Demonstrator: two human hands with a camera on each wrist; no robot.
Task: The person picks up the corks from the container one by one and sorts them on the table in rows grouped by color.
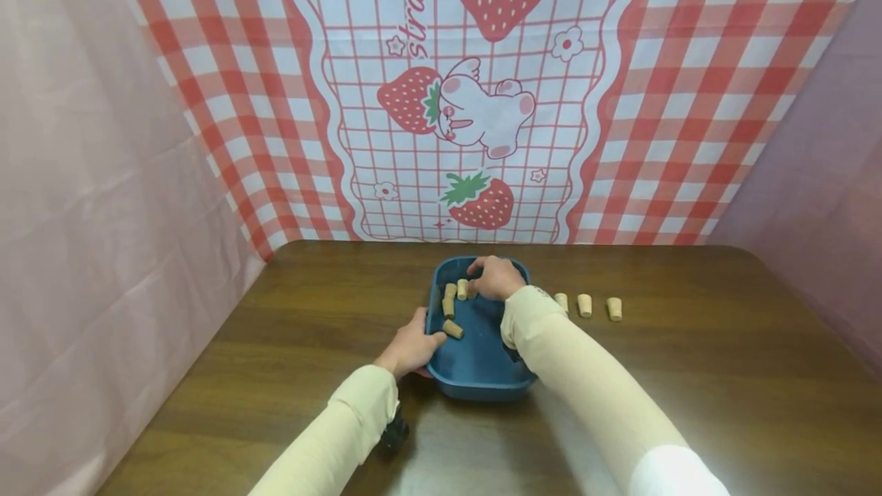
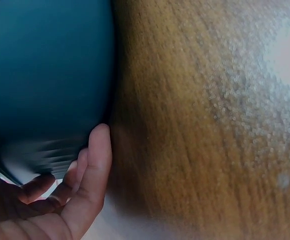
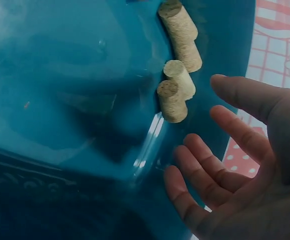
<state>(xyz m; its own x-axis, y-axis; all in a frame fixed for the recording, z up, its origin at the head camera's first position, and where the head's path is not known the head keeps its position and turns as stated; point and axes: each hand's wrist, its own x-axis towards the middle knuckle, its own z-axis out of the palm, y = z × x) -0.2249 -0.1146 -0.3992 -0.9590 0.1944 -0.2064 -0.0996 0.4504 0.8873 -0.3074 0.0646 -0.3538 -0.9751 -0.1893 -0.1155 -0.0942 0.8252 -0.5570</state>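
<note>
A blue plastic bin (image 1: 475,350) stands on the table with several cork stoppers (image 1: 452,328) lying in it, mostly toward its far left corner. My left hand (image 1: 411,346) grips the bin's left side, thumb over the rim and fingers against the outer wall. In the left wrist view those fingers (image 2: 92,175) touch the bin's lower edge. Over the far end of the bin is my right hand (image 1: 499,279), its fingers spread and holding nothing. The right wrist view shows it beside a pale cork (image 3: 179,80) and a darker cork (image 3: 172,102), apart from both.
To the right of the bin, 3 corks stand in a row on the wooden table (image 1: 689,343), the rightmost cork (image 1: 615,308) farthest from it; my right sleeve (image 1: 579,358) passes close to them. A strawberry-print checked cloth (image 1: 475,121) hangs behind the table.
</note>
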